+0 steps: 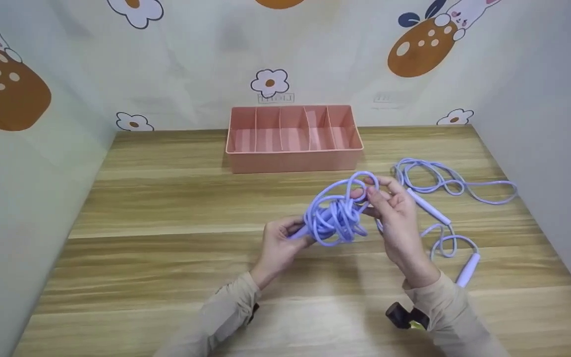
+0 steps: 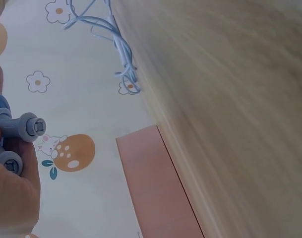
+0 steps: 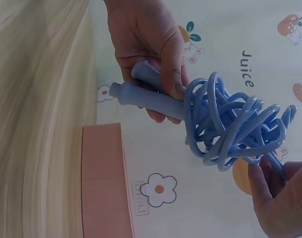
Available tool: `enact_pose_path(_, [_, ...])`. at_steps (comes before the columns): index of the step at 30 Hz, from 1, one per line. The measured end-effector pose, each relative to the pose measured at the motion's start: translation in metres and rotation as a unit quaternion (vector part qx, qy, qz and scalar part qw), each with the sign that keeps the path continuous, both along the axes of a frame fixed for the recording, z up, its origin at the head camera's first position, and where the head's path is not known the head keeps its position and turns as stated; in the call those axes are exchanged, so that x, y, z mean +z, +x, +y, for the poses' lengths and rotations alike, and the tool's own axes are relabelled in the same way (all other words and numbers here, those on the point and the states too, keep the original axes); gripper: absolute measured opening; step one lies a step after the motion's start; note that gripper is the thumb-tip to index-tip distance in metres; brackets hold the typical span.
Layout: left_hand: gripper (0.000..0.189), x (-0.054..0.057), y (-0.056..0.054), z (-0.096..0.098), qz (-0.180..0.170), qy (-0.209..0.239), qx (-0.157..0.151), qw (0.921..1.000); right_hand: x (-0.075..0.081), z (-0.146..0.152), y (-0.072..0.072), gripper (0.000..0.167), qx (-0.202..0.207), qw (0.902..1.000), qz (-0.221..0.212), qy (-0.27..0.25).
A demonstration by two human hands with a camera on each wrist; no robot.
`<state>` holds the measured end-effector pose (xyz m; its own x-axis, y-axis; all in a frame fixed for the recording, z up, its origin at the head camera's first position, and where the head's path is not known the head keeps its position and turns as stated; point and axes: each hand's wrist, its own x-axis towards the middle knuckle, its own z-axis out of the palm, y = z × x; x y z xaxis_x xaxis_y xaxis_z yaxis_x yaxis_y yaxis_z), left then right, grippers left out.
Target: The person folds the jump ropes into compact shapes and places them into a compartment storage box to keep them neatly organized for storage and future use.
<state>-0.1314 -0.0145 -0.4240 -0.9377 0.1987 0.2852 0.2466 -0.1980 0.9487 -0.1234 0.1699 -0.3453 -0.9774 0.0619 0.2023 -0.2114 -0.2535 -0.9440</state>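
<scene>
A blue-purple jump rope, its cord wound in a tangled bundle around its two handles, is held up above the table. My left hand grips the two handles side by side, their ends poking out past the fingers in the right wrist view. With thumb and fingers my right hand pinches a loop of the cord at the bundle's other end. In the left wrist view the handle ends show beside the left palm, while most of the cord is out of frame.
A pink box with several compartments stands at the table's back. On the right lies another jump rope, its cord loosely looped and its handles on the wood. A black object shows by the right sleeve. Patterned walls surround the table.
</scene>
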Motion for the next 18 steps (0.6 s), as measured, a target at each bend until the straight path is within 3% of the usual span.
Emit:
enact_pose_path(11, [0.026, -0.001, 0.0022, 0.0017, -0.045, -0.014, -0.012, 0.9988, -0.0028, -0.0006, -0.0046, 0.024, 0.031, 0.9968, 0.0, -0.074])
enact_pose_path(18, [0.03, -0.003, 0.0028, 0.0008, -0.086, -0.005, -0.016, 0.9962, -0.0015, -0.0072, -0.0036, 0.021, 0.05, 0.9978, 0.026, -0.034])
